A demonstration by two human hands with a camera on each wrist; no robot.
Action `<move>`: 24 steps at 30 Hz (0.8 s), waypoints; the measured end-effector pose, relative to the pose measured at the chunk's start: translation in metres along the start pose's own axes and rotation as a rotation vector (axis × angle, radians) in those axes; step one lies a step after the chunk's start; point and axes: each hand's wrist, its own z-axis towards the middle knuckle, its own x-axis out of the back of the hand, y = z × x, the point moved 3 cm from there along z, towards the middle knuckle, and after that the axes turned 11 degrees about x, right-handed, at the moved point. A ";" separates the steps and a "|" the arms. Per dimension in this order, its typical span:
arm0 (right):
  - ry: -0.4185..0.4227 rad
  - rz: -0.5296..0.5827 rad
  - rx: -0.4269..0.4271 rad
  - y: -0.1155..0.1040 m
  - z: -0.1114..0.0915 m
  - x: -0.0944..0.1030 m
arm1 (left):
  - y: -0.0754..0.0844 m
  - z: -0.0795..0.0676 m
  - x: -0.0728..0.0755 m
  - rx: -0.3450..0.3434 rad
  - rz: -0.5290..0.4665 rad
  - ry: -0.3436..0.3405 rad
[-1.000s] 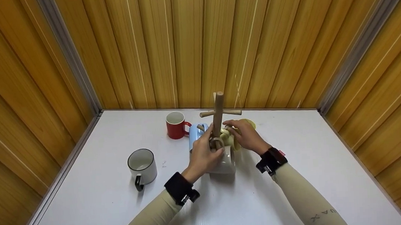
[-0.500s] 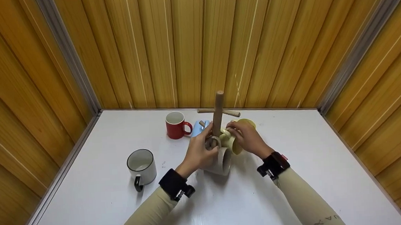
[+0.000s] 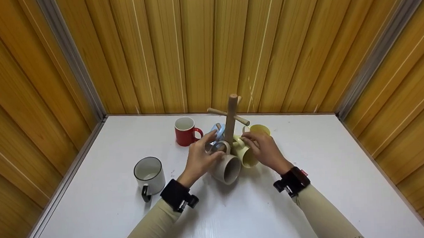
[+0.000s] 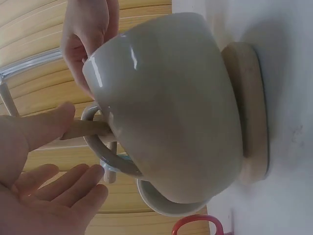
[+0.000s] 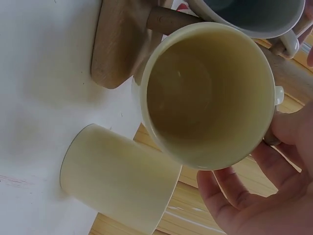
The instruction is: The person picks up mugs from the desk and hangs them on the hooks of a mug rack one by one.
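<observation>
A wooden mug tree (image 3: 230,120) stands mid-table with mugs on its lower pegs. Nearest is a grey mug (image 4: 171,107), hanging by its handle on a peg, its mouth facing front right. My left hand (image 3: 199,156) is beside it, fingers loosely spread, one fingertip at the peg's end. To the right hangs a pale yellow mug (image 5: 210,98), mouth outward. My right hand (image 3: 266,148) pinches the peg end by this mug's handle between thumb and finger. Behind the post a light blue mug (image 3: 218,130) is partly hidden. The upper pegs hold nothing.
A red mug (image 3: 185,133) stands upright at the back left. A white mug with a black rim and handle (image 3: 150,176) stands front left. Another yellow mug (image 3: 260,129) stands behind my right hand. Wood-panelled walls (image 3: 208,54) enclose the white table (image 3: 307,146).
The mug tree has turned clockwise seen from above: the grey mug swung left, the pale yellow one forward, the blue one behind the post. My left hand moved left and its fingers loosened.
</observation>
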 end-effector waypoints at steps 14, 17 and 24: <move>0.028 -0.065 -0.009 -0.017 -0.012 -0.002 | -0.013 0.001 0.007 0.054 0.019 0.170; 0.030 -0.081 -0.009 -0.021 -0.014 -0.003 | -0.014 0.002 0.008 0.068 0.020 0.176; 0.030 -0.145 0.001 -0.029 -0.017 -0.006 | -0.017 0.005 0.008 0.079 0.001 0.176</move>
